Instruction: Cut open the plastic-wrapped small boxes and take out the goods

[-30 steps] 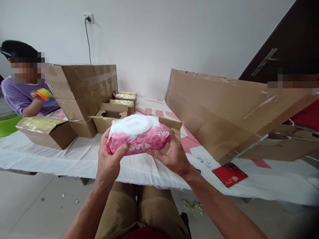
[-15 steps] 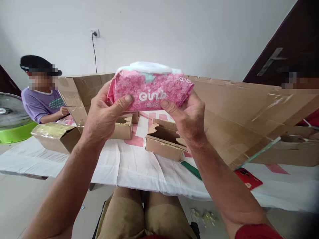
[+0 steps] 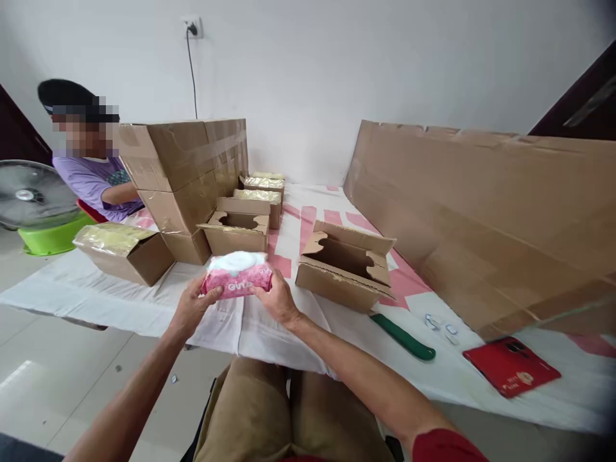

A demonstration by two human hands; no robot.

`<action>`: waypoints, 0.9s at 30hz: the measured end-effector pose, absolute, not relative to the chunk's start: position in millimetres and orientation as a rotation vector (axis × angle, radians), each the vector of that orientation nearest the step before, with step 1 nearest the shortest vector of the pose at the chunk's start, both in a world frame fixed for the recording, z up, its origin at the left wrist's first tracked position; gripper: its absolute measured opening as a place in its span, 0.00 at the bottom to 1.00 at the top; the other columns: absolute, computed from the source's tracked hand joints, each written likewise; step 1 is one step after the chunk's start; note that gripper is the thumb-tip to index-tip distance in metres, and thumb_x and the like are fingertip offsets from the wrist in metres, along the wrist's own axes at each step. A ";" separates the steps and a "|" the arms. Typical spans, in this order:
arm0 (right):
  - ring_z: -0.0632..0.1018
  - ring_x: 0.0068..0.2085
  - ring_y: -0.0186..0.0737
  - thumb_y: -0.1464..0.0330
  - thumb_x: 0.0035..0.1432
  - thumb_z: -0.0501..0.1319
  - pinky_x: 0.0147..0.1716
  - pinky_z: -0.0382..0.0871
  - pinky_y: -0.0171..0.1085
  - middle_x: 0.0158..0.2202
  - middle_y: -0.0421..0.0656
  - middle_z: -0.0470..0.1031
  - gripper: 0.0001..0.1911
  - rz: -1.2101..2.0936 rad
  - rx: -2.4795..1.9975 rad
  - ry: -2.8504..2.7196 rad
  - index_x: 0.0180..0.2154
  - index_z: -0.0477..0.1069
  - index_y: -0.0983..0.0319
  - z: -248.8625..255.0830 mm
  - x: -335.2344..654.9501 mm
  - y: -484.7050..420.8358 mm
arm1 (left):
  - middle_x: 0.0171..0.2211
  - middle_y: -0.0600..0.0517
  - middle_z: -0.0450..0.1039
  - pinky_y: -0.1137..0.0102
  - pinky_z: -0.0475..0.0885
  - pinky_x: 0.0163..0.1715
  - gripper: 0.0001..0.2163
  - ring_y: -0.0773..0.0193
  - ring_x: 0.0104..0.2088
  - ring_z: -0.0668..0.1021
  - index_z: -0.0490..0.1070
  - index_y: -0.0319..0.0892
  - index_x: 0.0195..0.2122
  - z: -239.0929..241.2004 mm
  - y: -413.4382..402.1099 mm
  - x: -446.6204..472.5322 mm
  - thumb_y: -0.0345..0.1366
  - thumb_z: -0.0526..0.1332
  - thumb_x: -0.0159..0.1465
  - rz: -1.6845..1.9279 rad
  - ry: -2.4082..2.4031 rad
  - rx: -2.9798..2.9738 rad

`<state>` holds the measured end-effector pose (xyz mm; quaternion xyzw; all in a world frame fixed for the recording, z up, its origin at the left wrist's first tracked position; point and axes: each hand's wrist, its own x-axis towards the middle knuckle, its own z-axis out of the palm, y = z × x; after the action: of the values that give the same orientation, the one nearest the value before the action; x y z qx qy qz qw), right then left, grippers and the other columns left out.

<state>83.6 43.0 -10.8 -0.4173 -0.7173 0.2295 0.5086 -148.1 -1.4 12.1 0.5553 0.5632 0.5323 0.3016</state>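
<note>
A pink pack of wet wipes (image 3: 237, 276) with a white lid is gripped at both ends just above the white table cover (image 3: 144, 301). My left hand (image 3: 192, 305) closes on its left end, thumb on the front. My right hand (image 3: 278, 298) closes on its right end. An open, empty small cardboard box (image 3: 344, 264) stands just to the right of my right hand. A second open small box (image 3: 237, 231) sits behind the pack.
A large taped carton (image 3: 185, 170) and a foil-lined box (image 3: 124, 251) stand at left, with another person in a purple shirt (image 3: 96, 183) and a fan (image 3: 31, 192) behind. A long flat cardboard sheet (image 3: 486, 218) leans at right. A green-handled tool (image 3: 403, 336) and a red phone (image 3: 511, 367) lie on the table.
The pack has come down from face height to just above the table, both hands still on it, and my arms have stretched forward.
</note>
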 end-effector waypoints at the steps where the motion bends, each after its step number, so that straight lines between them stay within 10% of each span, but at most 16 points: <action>1: 0.78 0.60 0.51 0.69 0.56 0.71 0.62 0.73 0.51 0.58 0.49 0.77 0.37 0.549 -1.044 -1.750 0.66 0.67 0.56 -25.0 76.2 52.4 | 0.41 0.45 0.82 0.61 0.78 0.42 0.27 0.52 0.42 0.80 0.82 0.39 0.47 -1.3 7.4 -151.2 0.54 0.71 0.54 1.385 1.509 1.447; 14: 0.73 0.64 0.59 0.74 0.58 0.60 0.66 0.67 0.57 0.63 0.60 0.72 0.37 0.527 -1.231 -1.871 0.69 0.60 0.68 -79.3 38.3 119.7 | 0.45 0.45 0.82 0.54 0.74 0.55 0.26 0.47 0.47 0.81 0.77 0.40 0.54 -51.1 114.3 -172.3 0.45 0.64 0.55 1.311 1.824 1.446; 19: 0.76 0.63 0.53 0.72 0.59 0.63 0.61 0.71 0.52 0.63 0.52 0.76 0.29 0.480 -1.228 -1.951 0.63 0.70 0.59 -60.7 85.8 52.5 | 0.61 0.35 0.71 0.41 0.58 0.68 0.31 0.39 0.64 0.69 0.68 0.38 0.64 -47.6 65.0 -146.2 0.43 0.64 0.59 1.413 1.978 1.594; 27: 0.81 0.53 0.48 0.69 0.68 0.60 0.53 0.76 0.47 0.51 0.47 0.81 0.14 0.033 -1.395 -1.552 0.54 0.74 0.55 -30.3 270.8 -106.8 | 0.66 0.40 0.67 0.47 0.67 0.66 0.28 0.45 0.68 0.69 0.67 0.48 0.65 -21.3 26.7 -23.6 0.48 0.66 0.65 1.401 1.267 2.072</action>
<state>270.8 -106.8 -30.3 -0.5776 -0.6425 0.0136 0.5033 -23.6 26.7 -21.3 0.7285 0.4455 0.4926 0.1680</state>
